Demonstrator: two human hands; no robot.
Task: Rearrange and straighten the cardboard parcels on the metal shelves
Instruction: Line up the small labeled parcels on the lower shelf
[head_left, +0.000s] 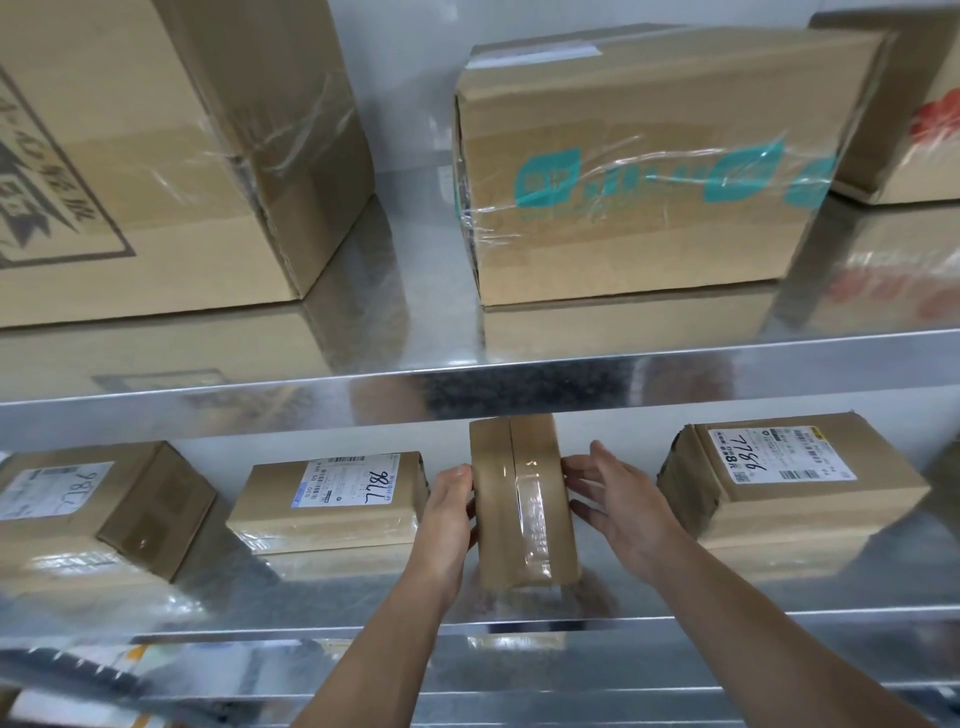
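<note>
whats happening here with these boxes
A person is straightening a small taped parcel standing on end on the lower metal shelf. The left hand grips its left side; the right hand is open beside its right side. Labelled parcels lie flat either side; bigger boxes sit on the shelf above.

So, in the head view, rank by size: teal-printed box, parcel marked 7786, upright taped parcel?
Largest first:
teal-printed box
parcel marked 7786
upright taped parcel
Distances look similar, so the order seems safe.

Clear on both sides of upright parcel (522, 499), walled further out by left labelled parcel (332, 514) and right labelled parcel (789, 499), capped by upper shelf edge (467, 384).
</note>
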